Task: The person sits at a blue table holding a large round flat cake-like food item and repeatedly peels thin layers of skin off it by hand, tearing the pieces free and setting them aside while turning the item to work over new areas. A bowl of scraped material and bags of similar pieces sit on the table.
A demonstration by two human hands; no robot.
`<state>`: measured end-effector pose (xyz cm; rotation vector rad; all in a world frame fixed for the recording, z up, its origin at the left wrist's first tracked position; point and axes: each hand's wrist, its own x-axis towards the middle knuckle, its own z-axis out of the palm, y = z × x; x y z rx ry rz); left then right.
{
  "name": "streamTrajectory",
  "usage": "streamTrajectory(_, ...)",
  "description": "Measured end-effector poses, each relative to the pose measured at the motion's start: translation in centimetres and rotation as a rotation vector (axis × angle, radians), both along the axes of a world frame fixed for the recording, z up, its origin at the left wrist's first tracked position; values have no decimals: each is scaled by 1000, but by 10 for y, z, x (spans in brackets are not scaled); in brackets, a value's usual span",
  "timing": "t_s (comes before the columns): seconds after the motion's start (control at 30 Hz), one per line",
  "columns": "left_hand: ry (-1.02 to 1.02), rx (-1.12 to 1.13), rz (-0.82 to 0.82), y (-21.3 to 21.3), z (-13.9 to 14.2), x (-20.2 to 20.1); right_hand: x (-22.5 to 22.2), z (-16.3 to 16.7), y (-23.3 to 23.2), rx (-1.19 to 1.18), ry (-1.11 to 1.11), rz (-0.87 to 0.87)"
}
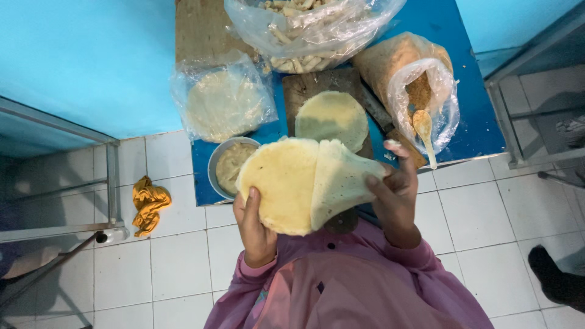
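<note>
My left hand (255, 225) holds a stack of thin round yellowish wrappers (283, 183) from below, thumb on top. My right hand (395, 198) pinches the edge of the top wrapper (340, 183) and peels it off to the right. Beyond them another round wrapper (332, 119) lies flat on a dark wooden board (304, 88) on the blue table (475, 131). A metal bowl (214, 166) of pale paste sits at the table's near left edge.
A clear bag of wrappers (224, 100) lies at the left, a big bag of rolled sticks (308, 27) at the back, a bag of brown crumbs (420, 91) with a wooden spoon (425, 134) at the right. An orange cloth (149, 204) lies on the tiled floor.
</note>
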<state>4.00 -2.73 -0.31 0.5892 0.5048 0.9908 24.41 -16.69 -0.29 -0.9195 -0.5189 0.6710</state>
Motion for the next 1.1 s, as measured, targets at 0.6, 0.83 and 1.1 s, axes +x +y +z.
streamTrajectory(0.6, -18, -24, -27, 2, 20, -19, 20, 10, -50, 279, -80, -181)
streamTrajectory(0.83, -136, -222, 72, 16, 50, -27, 27, 47, -35, 33, -124, -274)
streamTrajectory(1.1, 19, 143, 265, 12, 40, -26, 106, 47, 58, -116, -971, -442)
